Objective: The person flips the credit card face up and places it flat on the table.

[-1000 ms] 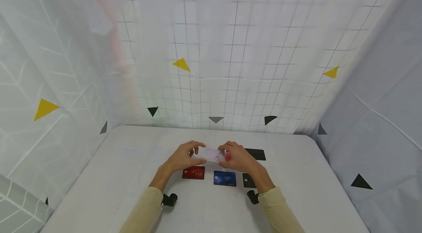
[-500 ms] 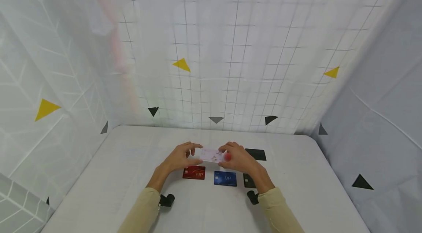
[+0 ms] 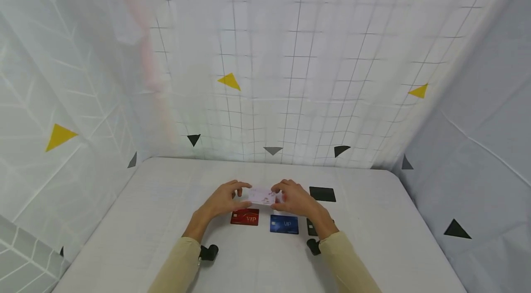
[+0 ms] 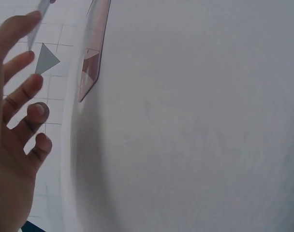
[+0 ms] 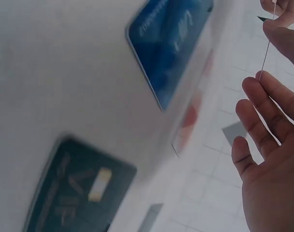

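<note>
A thin pale pink card (image 3: 261, 196) with small printed figures is held up above the table between both hands. My left hand (image 3: 221, 198) pinches its left end by the upper and lower edges, thumb below. At the other end, my right hand (image 3: 295, 198) pinches the card the same way and covers part of it. From the right wrist, the card (image 5: 266, 55) shows edge-on as a fine line between thumb and fingers. Nearer the body lie a red VIP card (image 3: 244, 217), a blue VIP card (image 3: 284, 224) and a dark green card (image 3: 312, 227), partly hidden by the right wrist.
A plain black card (image 3: 322, 194) lies flat beyond the right hand. The white table (image 3: 166, 219) ends at a pale gridded curtain (image 3: 265, 113) behind, with sheets at both sides. Black camera mounts (image 3: 209, 252) sit at the wrists.
Both hands have shifted slightly left with the pale card. The right fingers have moved inward along it, and the red spot seen by them before is now mostly hidden.
</note>
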A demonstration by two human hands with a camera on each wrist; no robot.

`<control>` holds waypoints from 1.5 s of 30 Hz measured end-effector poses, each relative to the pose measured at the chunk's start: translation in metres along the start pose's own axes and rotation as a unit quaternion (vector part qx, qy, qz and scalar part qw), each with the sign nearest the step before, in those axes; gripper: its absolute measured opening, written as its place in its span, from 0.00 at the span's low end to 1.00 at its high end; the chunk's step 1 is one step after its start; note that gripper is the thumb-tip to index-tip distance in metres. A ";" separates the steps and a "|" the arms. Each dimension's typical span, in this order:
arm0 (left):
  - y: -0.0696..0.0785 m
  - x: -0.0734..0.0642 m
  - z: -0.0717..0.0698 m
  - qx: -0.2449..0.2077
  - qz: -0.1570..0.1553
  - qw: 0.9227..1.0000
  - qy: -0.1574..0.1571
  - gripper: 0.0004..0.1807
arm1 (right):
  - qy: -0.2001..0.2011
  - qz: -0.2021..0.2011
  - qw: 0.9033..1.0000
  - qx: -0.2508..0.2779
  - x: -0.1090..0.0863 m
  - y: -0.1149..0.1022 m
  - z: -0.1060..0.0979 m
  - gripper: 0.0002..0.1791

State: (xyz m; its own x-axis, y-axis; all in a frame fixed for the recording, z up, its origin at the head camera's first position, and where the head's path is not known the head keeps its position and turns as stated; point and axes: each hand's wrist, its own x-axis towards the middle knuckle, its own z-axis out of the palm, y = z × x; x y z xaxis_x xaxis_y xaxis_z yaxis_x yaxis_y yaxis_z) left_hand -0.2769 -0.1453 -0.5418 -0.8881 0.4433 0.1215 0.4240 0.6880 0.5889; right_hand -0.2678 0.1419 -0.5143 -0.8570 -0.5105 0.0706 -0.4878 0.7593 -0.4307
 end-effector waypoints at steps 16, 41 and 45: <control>-0.008 0.003 -0.005 0.123 -0.079 0.989 -0.018 0.31 | -0.019 0.034 0.999 -0.005 0.031 -0.007 0.026 0.29; -0.005 0.004 -0.008 0.131 -0.092 0.986 -0.043 0.30 | -0.013 0.041 0.999 -0.008 0.032 -0.006 0.032 0.29; -0.004 0.004 -0.006 0.138 -0.087 0.986 -0.033 0.31 | -0.011 0.042 0.999 -0.015 0.030 -0.004 0.031 0.32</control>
State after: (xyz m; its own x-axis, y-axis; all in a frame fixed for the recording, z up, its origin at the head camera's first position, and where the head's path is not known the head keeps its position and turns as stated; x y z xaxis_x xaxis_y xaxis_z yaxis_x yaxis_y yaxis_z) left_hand -0.2835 -0.1496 -0.5391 -0.9420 0.3348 -0.0208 0.3060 0.8830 0.3560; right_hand -0.2861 0.1110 -0.5383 -0.8917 -0.4524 0.0150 -0.4188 0.8122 -0.4062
